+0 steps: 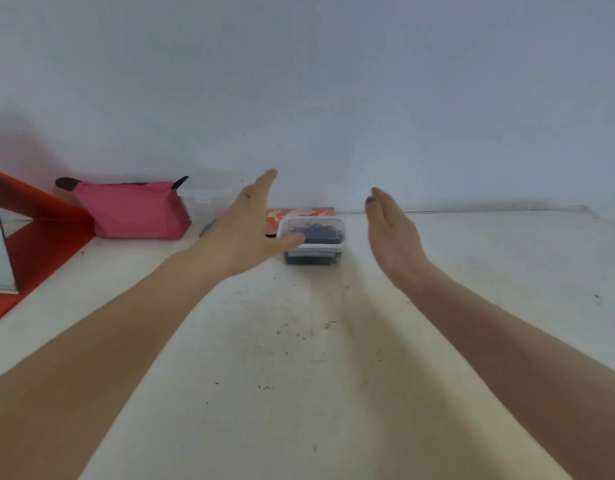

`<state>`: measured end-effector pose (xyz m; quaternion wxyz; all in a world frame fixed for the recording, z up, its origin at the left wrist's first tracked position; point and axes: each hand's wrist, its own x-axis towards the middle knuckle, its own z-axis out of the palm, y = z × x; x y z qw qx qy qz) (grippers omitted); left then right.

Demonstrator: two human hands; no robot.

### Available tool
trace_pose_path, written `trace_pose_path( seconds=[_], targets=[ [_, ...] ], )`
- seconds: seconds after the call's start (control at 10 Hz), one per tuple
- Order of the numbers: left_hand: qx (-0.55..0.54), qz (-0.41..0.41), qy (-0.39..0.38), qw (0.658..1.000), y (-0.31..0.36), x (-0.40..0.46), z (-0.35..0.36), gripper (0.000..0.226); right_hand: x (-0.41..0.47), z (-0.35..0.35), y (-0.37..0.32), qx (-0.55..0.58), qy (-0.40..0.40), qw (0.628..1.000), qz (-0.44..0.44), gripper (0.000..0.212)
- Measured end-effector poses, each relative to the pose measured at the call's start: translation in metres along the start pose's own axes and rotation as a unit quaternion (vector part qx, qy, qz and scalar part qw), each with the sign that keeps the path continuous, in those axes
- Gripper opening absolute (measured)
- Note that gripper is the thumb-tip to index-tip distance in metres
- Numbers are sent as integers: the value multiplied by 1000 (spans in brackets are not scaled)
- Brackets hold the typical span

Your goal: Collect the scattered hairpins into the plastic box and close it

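Observation:
A small clear plastic box (314, 241) stands on the white table (299, 358) near the wall, with a dark heap of hairpins (313, 231) inside. I cannot tell whether a lid is on it. My left hand (245, 230) is stretched out flat just left of the box, its thumb tip in front of the box's left edge. My right hand (391, 233) is held edge-on a little to the right of the box, apart from it. Both hands are empty with fingers extended.
A pink zip pouch (136, 209) lies at the back left, beside a red folding stand with a mirror (25, 244). A flat orange patterned item (304, 213) lies behind the box against the wall. A clear container (205, 194) sits behind my left hand. Small dark specks dot the table.

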<state>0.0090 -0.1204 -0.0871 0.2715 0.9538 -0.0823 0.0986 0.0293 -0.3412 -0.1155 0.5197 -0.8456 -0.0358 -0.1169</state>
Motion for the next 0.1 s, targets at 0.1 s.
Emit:
trace_pose_path(
  seconds=[0.1],
  targets=[
    [-111, 74, 91, 987, 29, -27, -50, 95, 9, -36, -29, 172, 64, 982, -39, 43]
  ],
)
